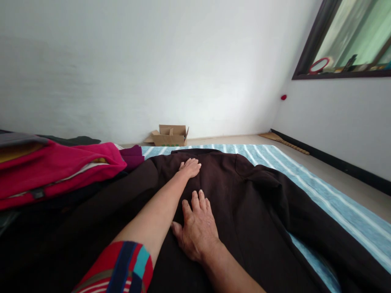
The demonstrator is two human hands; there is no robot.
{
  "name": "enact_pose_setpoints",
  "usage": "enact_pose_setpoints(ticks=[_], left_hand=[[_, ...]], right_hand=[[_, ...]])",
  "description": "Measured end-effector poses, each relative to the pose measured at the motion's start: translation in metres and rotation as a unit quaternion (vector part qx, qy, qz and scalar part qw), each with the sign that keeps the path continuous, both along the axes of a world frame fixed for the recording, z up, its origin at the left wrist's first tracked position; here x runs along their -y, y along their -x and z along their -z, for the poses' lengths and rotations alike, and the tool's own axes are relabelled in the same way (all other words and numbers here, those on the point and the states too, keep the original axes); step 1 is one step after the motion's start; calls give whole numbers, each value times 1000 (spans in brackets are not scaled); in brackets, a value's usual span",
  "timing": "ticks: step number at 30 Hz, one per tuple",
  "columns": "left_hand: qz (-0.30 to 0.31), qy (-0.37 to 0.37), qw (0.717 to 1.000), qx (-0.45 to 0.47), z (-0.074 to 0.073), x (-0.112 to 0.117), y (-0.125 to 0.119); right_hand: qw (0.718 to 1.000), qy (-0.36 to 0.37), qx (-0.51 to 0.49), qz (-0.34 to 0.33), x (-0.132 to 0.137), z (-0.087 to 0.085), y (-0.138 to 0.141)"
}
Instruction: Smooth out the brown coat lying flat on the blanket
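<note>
A dark brown jacket (250, 215) lies spread out, back side up, with its collar at the far end and its sleeves out to both sides. My left hand (190, 167) rests flat on the jacket's upper back, just below the collar, at the end of a stretched arm. Closer to me, my right hand (200, 226) lies on the middle of the back with its fingers spread. Neither hand grips anything. Under the jacket is a blue and white striped bedsheet (308, 183).
Folded clothes, with a bright pink garment (76, 167) and a purple one (132, 158), are piled on the left. An open cardboard box (169, 138) stands by the white wall. A window (351, 44) with a red-rimmed mirror (319, 65) on its sill is at upper right.
</note>
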State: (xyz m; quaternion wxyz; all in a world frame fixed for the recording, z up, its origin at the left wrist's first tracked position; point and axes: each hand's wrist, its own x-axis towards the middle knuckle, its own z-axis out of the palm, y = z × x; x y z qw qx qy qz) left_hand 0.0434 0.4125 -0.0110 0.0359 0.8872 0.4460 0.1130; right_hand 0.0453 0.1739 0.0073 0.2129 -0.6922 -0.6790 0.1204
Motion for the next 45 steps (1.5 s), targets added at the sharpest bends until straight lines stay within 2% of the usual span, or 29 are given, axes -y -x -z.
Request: enact_pose_setpoints(ticks=[3, 7, 15, 18, 21, 24, 27, 31, 34, 37, 41, 45], left_hand=[[-57, 26, 998, -29, 2, -3, 5], [-84, 23, 995, -41, 1, -3, 8], [-62, 3, 997, -48, -17, 18, 2], [-9, 1, 999, -48, -23, 28, -6], [30, 38, 997, -66, -21, 28, -8], [4, 68, 994, -80, -15, 20, -3], [-27, 67, 995, -73, -12, 15, 1], [-32, 24, 998, -40, -19, 26, -2], [17, -11, 1000, 0, -30, 48, -11], [112, 4, 993, 28, -37, 72, -23], [212, 48, 975, 33, -34, 94, -37], [244, 59, 968, 19, -27, 95, -42]], right_hand=[[1000, -1, 0, 3, 0, 1, 0], [1000, -4, -3, 7, -1, 1, -1], [1000, -9, -1, 9, -1, 0, -1], [1000, -12, 1, 8, -1, 0, -1], [1000, -8, 6, 10, -1, -1, -1], [1000, -5, 9, 11, -1, -1, 0], [1000, -3, 12, 10, -1, -1, 0], [1000, -3, 10, 11, -1, -1, -1], [1000, -11, 9, 10, -2, 0, -1], [1000, -21, 10, 6, -3, 0, -2], [999, -36, 2, -2, -2, 0, -3], [999, -49, 2, -7, -1, -1, -3]])
